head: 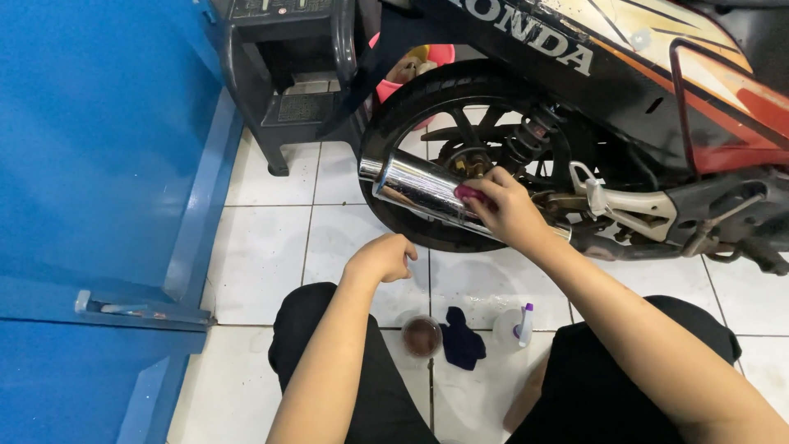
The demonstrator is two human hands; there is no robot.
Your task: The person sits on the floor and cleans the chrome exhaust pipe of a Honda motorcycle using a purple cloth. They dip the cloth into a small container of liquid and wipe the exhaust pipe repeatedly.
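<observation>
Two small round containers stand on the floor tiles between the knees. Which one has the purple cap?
The clear container on the right, beside the dark cloth. The left one is open and shows brown contents, with no cap.

Exhaust muffler (415,191): chromed metal, mirror-glossy, smooth. Rear tyre (436,86): matt black rubber, ribbed tread. Motorcycle fairing (608,57): glossy painted plastic. Scrub pad (470,195) under right hand (509,210): pink, soft-looking. Rag (462,339): dark cloth, crumpled. Floor tiles (263,247): white ceramic, slightly shiny. Cabinet (90,148): blue painted metal, smooth.
</observation>
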